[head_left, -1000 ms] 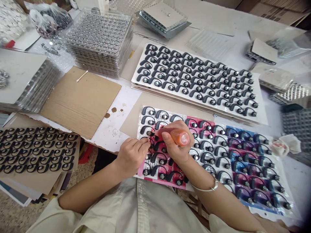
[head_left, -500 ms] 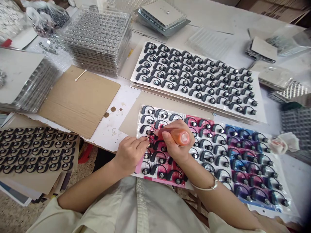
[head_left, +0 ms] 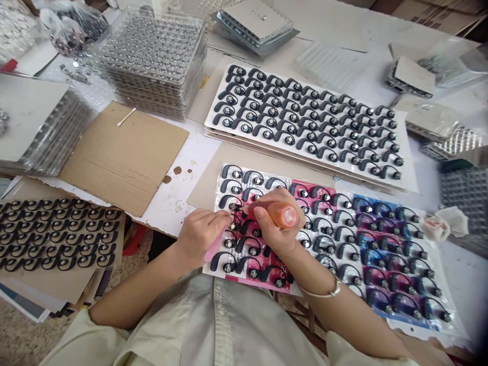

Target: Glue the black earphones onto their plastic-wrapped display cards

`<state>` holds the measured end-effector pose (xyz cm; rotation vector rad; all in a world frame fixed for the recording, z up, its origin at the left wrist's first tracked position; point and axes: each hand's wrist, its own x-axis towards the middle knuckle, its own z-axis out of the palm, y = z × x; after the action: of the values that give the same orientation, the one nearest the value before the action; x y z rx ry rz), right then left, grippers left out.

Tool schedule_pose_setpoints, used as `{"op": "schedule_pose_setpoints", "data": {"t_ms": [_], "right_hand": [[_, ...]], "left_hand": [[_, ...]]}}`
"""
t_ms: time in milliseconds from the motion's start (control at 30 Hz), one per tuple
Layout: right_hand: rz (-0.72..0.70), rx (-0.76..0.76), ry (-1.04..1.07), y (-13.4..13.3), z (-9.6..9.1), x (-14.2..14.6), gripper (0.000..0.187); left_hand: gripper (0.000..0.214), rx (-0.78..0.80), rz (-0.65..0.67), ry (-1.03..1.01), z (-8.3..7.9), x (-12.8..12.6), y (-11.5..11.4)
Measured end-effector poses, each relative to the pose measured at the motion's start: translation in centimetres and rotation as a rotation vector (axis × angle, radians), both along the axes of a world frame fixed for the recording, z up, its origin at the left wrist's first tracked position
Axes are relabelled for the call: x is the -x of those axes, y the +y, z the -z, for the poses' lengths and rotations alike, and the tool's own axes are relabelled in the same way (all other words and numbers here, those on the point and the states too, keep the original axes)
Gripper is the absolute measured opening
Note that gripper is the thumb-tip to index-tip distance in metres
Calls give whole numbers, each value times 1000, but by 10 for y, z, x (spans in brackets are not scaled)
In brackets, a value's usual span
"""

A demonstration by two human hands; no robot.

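The right hand [head_left: 276, 223] is closed around an orange squeeze bottle [head_left: 285, 216], thumb and fingers wrapped about its barrel, and the bottle's long axis lies nearly level across the card, with the capped-looking round end toward the right and the narrow tip pointing left. That tip comes down just beside a black hook-shaped piece [head_left: 234, 207], one of the rows on a printed pink-and-blue sheet [head_left: 324, 190]. The left hand [head_left: 200, 238] comes in from the other side, its fingers pressed together and curled, pinching a slim pink stick [head_left: 213, 245] (perhaps a nail file, though the hand hides most of it) that slants down and away toward the sheet's lower-left corner. Its fingertips [head_left: 229, 216] sit just below the same piece, so the two hands nearly meet there, the left a touch nearer to the person's body. Around them lie a white board [head_left: 213, 122] of matching pieces, a cardboard sheet [head_left: 133, 162] with a cotton swab [head_left: 126, 117] on it, a stack of clear trays [head_left: 152, 61] and a crumpled tissue [head_left: 448, 223] — the table is crowded on every side.
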<state>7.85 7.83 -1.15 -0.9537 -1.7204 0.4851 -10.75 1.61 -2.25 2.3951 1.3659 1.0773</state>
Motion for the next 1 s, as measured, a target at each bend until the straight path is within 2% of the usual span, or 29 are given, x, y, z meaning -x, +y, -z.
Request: {"op": "schedule_pose_setpoints", "data": {"t_ms": [400, 667, 800, 1000], "right_hand": [[-8, 11, 1, -1, 1, 1, 15], [-9, 51, 9, 0, 3, -1, 16], [2, 42, 12, 0, 4, -2, 18], [-11, 18, 50, 0, 4, -2, 15]], "left_hand": [[14, 18, 47, -235, 8, 8, 10], [8, 168, 47, -444, 14, 12, 14], [10, 123, 51, -455, 14, 12, 14], [11, 88, -64, -548, 7, 13, 9]]}}
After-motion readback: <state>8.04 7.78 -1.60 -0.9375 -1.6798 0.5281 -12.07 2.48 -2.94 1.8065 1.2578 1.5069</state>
